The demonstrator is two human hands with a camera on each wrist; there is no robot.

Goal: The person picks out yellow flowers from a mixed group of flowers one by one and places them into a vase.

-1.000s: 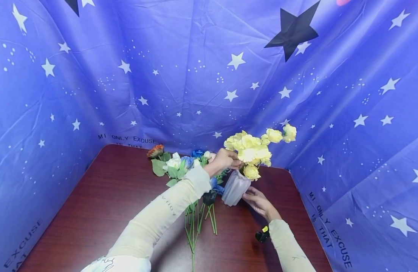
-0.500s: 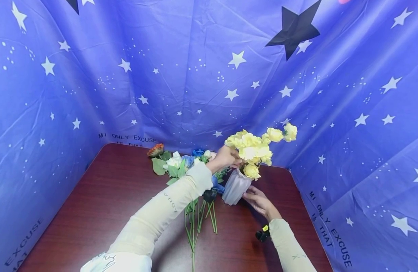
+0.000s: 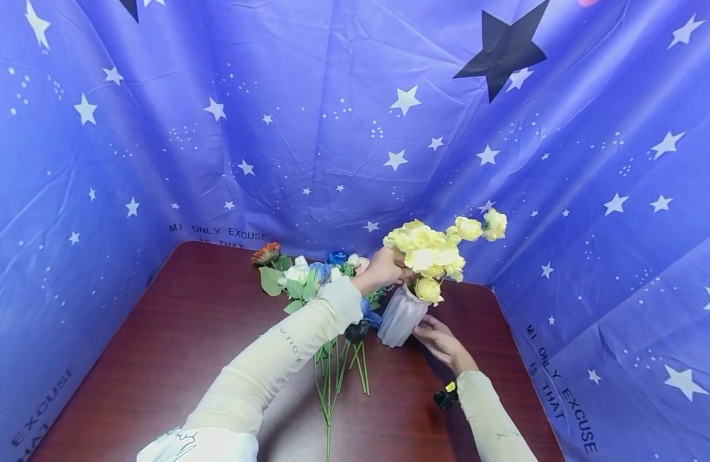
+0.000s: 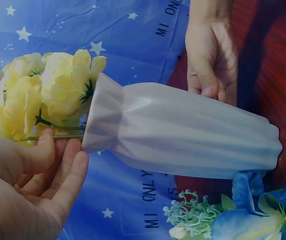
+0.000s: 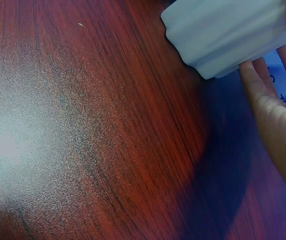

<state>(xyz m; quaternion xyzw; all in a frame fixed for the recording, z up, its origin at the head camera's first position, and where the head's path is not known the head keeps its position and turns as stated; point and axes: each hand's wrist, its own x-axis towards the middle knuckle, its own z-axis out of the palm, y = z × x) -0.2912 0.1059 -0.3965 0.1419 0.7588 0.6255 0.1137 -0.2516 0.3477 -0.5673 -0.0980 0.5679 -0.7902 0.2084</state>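
A pale, ribbed vase point(image 3: 401, 317) stands on the table, holding several yellow flowers point(image 3: 425, 250) that spread up and to the right. My left hand point(image 3: 382, 269) is at the vase's mouth, beneath the blooms. In the left wrist view, its thumb and fingers pinch a thin green stem point(image 4: 58, 137) just outside the rim. Low on the vase's right side, my right hand point(image 3: 443, 345) holds the body between thumb and fingers. The right wrist view shows the vase's scalloped base point(image 5: 193, 67) against the wood; the stem ends inside the vase are hidden.
Left of the vase lies a heap of loose flowers: an orange one point(image 3: 266, 253), a white one point(image 3: 297, 271), blue ones point(image 3: 337, 258) and a dark one point(image 3: 357, 332). Their green stems point(image 3: 328, 398) point toward me. A small black object point(image 3: 445, 399) lies beside my right sleeve. Starry blue cloth point(image 3: 332, 128) surrounds the table.
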